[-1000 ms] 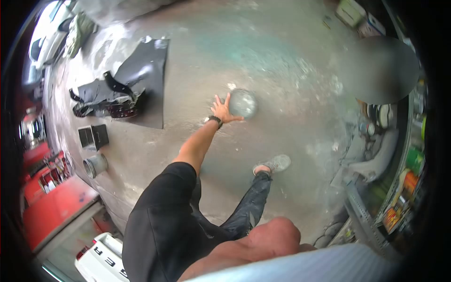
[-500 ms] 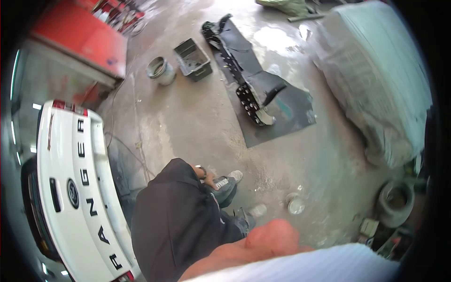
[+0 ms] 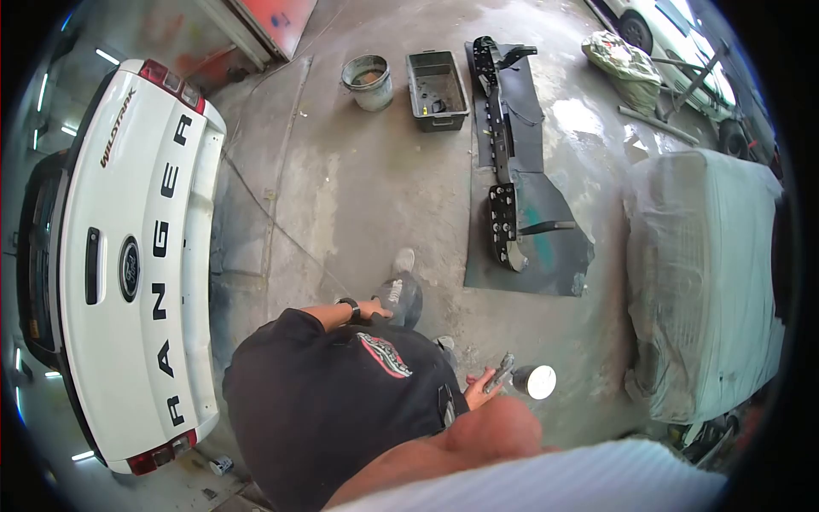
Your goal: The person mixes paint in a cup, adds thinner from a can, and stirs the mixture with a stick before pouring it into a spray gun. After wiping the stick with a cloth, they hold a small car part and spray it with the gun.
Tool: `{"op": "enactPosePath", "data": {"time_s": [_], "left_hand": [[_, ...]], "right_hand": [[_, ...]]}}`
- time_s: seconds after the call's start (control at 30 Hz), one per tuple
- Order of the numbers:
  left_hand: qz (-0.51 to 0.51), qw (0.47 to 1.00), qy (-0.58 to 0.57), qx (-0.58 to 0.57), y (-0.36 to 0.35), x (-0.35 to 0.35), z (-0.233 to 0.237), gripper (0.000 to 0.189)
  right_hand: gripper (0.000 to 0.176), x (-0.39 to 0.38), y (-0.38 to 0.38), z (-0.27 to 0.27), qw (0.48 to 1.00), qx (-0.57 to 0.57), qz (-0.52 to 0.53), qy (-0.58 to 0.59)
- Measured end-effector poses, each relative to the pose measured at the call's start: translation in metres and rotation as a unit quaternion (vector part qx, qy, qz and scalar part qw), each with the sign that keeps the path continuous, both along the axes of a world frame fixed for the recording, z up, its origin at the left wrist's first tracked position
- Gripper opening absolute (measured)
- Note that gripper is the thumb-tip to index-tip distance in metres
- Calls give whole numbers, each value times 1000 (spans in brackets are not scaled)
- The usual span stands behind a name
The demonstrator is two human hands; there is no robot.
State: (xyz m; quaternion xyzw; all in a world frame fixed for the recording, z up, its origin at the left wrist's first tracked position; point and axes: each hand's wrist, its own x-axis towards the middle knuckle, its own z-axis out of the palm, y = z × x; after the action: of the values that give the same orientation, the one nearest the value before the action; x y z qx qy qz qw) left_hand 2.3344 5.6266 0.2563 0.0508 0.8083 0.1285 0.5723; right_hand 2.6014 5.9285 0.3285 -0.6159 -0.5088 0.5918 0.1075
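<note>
My left hand (image 3: 372, 309), with a dark watch on the wrist, rests on my dark trouser leg (image 3: 411, 307) beside a shoe (image 3: 396, 292). Its fingers look stretched out, with nothing visible in them. Low on the right, my right hand (image 3: 479, 391) is closed around a small dark grey object (image 3: 501, 373), whose kind I cannot make out. Just right of that object stands a can (image 3: 536, 382) with a white round top. My black shirt (image 3: 316, 392) hides part of both arms.
A white Ranger tailgate (image 3: 111, 358) is on the left. Ahead are a bucket (image 3: 375, 92), a grey bin (image 3: 438, 122) and a black perforated car part (image 3: 502, 158) on a dark sheet (image 3: 554, 273). A plastic-wrapped bulk (image 3: 708, 282) stands right. A cable (image 3: 273, 220) crosses the floor.
The view has swung, so the car part, bucket and bin now sit further right. My right hand and the grey object have come into sight beside the can. My left hand stays at my leg.
</note>
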Motion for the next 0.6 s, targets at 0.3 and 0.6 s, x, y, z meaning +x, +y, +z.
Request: {"op": "enactPosePath", "data": {"time_s": [0.3, 0.6], "left_hand": [[159, 958, 85, 224, -65, -194, -40, 71], [137, 976, 149, 78, -24, -449, -37, 43]], "right_hand": [[53, -180, -22, -22, 997, 44, 6, 57], [46, -356, -24, 26, 997, 47, -11, 62]]}}
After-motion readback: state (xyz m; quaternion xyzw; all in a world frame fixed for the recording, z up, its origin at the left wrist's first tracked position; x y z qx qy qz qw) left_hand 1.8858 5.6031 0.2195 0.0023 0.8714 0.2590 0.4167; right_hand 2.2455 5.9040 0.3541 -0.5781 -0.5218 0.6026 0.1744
